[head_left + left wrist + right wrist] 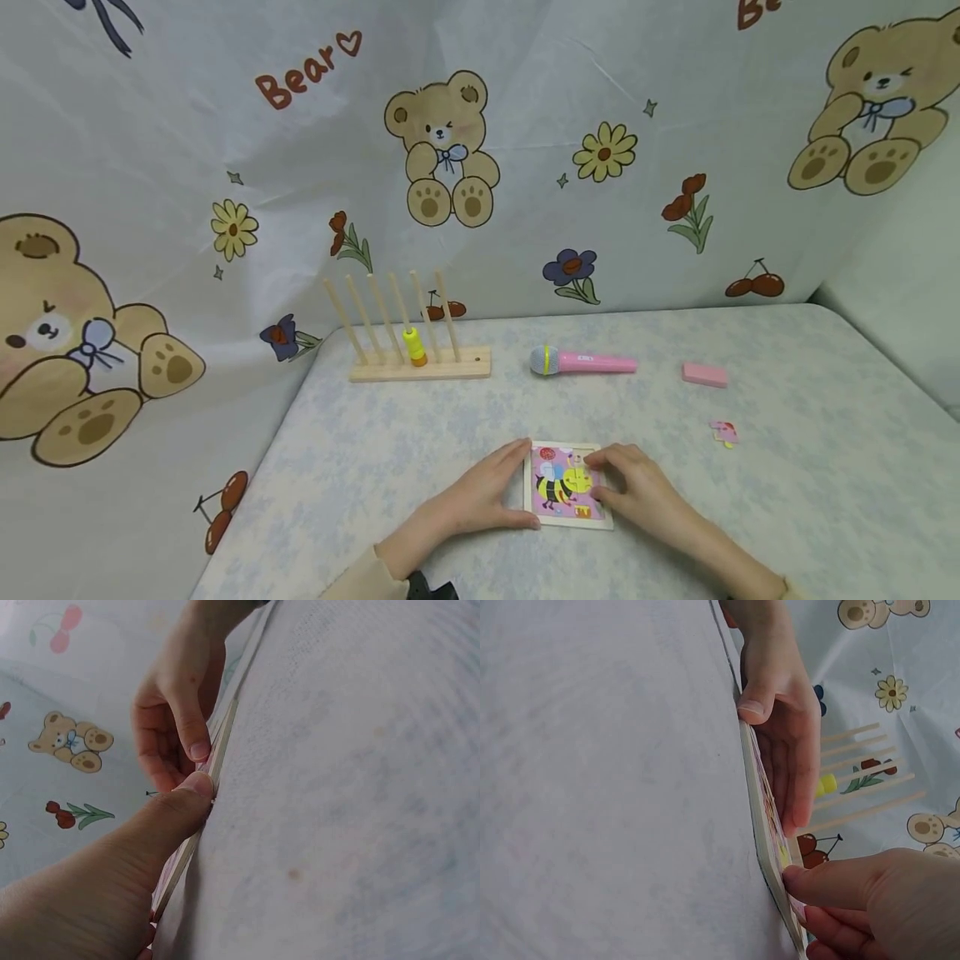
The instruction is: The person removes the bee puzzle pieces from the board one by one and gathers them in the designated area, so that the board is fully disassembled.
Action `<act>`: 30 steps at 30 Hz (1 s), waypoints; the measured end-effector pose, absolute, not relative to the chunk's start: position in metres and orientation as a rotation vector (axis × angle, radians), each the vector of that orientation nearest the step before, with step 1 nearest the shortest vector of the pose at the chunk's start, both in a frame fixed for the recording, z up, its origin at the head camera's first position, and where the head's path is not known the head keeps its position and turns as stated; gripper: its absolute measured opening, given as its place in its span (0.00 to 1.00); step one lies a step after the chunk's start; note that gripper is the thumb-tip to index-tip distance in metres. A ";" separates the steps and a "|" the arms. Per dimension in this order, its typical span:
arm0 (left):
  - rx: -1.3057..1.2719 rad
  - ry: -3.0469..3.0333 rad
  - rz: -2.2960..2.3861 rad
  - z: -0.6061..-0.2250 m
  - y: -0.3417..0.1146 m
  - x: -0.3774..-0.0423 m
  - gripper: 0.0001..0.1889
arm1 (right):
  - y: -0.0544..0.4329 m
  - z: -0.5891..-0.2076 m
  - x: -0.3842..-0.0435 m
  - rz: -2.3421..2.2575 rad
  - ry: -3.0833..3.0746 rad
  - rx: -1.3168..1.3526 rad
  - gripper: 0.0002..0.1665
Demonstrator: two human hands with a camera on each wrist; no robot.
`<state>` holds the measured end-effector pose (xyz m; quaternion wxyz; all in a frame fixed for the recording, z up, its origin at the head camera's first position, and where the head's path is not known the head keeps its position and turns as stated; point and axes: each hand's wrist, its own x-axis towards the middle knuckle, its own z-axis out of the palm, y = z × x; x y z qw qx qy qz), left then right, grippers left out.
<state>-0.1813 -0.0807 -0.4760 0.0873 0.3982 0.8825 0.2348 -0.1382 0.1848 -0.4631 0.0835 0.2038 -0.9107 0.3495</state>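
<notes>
A small jigsaw puzzle board (573, 523) with a pale wooden rim lies flat on the table, showing a yellow-and-black bee on pink. My left hand (483, 493) grips its left side, thumb at the near corner and fingers at the far corner. Over the right side of the board is my right hand (641, 492), its thumb and index finger pinching a pink puzzle piece (799, 908) at the picture's right edge. How far that piece sits in the rim is hidden by the fingers. A loose pink puzzle piece (725, 432) lies to the right.
Behind the board stands a wooden peg rack (450, 370) with yellow beads and an orange one on one peg. A pink toy microphone (596, 363) lies right of it, then a pink block (705, 374). A bear-print curtain (525, 233) hangs at the table's back edge.
</notes>
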 end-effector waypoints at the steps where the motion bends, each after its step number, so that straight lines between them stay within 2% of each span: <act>1: 1.188 2.634 0.696 -0.475 -0.081 -0.182 0.55 | 0.185 -0.462 -0.139 1.056 -2.725 0.597 0.20; 17: 1.209 2.632 0.718 -0.474 -0.080 -0.179 0.54 | 0.186 -0.458 -0.139 1.055 -2.753 0.636 0.13; 30: 1.201 2.632 0.722 -0.477 -0.080 -0.180 0.54 | 0.191 -0.456 -0.140 0.975 -2.769 0.767 0.13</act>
